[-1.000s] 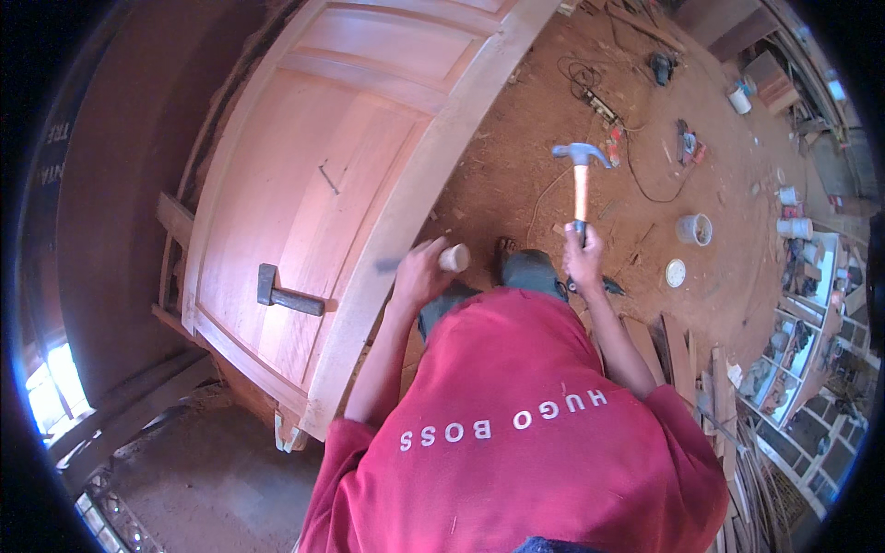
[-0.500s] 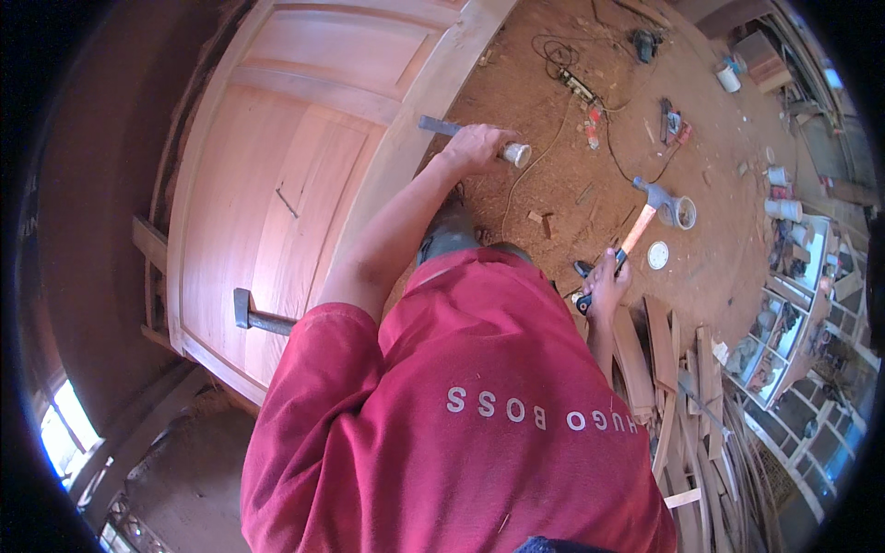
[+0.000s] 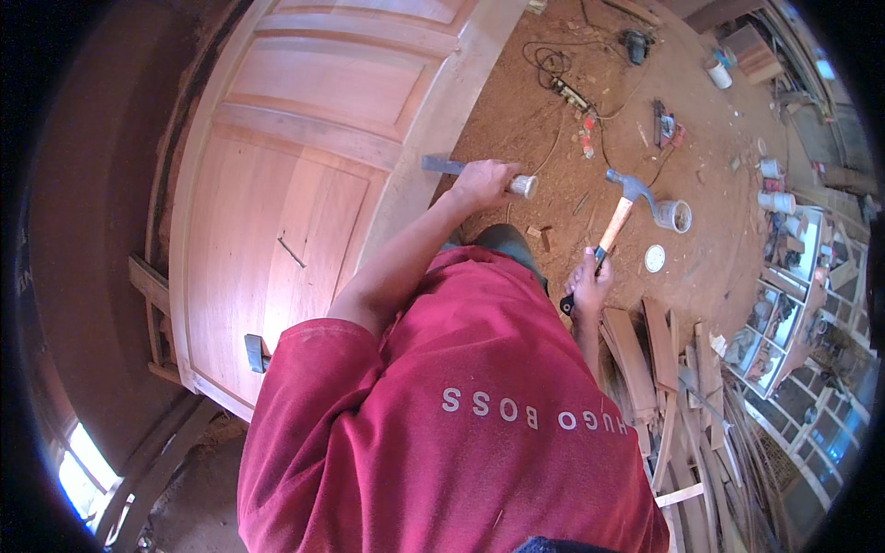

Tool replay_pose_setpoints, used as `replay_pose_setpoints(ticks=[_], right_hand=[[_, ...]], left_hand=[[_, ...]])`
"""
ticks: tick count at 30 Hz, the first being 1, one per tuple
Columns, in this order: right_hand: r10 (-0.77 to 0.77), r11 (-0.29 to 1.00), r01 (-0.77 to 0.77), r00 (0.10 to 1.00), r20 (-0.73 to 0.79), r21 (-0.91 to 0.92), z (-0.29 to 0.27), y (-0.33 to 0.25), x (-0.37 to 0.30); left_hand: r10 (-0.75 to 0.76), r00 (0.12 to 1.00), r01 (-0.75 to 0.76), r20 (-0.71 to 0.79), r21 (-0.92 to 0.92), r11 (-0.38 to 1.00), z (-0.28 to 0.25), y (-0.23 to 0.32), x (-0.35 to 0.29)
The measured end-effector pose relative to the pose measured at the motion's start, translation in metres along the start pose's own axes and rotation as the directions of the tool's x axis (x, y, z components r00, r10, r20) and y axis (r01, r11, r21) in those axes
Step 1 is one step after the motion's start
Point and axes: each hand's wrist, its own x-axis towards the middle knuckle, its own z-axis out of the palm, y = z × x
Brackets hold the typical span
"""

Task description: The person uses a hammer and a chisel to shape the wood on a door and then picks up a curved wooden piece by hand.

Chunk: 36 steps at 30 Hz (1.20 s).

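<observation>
My left hand (image 3: 485,184) is closed around the handle of a chisel (image 3: 443,165), whose flat metal blade points left over the edge of a wooden panelled door (image 3: 249,166). Whether the blade touches the wood, I cannot tell. My right hand (image 3: 588,279) grips a claw hammer (image 3: 617,221) by the dark lower part of its handle. The hammer's head is raised up and away, apart from the chisel. On the door lies a thin dark metal rod (image 3: 291,252). A tool with a dark metal head (image 3: 254,352) lies by my left sleeve, which hides most of its shaft.
Wood offcuts (image 3: 678,378) are piled at the lower right. On the dirt floor are a clear tub (image 3: 675,216), a round white lid (image 3: 654,258), a power strip with cables (image 3: 570,92) and a dark power tool (image 3: 636,44). White frames (image 3: 784,323) stand at the far right.
My right hand and the hammer have shifted left, closer to the chisel. My left hand and the chisel sit slightly lower in view. The tool by my sleeve is more covered.
</observation>
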Motion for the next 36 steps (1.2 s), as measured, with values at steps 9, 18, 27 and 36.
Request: replay_pose_setpoints(ticks=[9,18,27,36], right_hand=[[0.014,0.997,-0.012,1.000,0.024,-0.075,0.025,-0.008,0.009],[0.000,0.998,0.002,0.999,0.040,-0.069,0.042,-0.025,0.019],[-0.033,0.995,0.040,0.997,0.069,-0.096,0.052,-0.030,0.026],[-0.008,0.994,0.017,0.996,0.089,-0.106,0.049,-0.032,0.031]], left_hand=[[-0.079,0.992,0.077,-0.103,-0.022,0.997,-0.029,-0.006,0.021],[-0.233,0.931,0.198,-0.282,-0.147,0.969,-0.036,-0.040,0.034],[-0.262,0.938,0.235,-0.226,-0.140,0.962,-0.038,-0.034,0.028],[-0.278,0.934,0.260,-0.222,-0.108,0.959,-0.031,-0.043,0.032]])
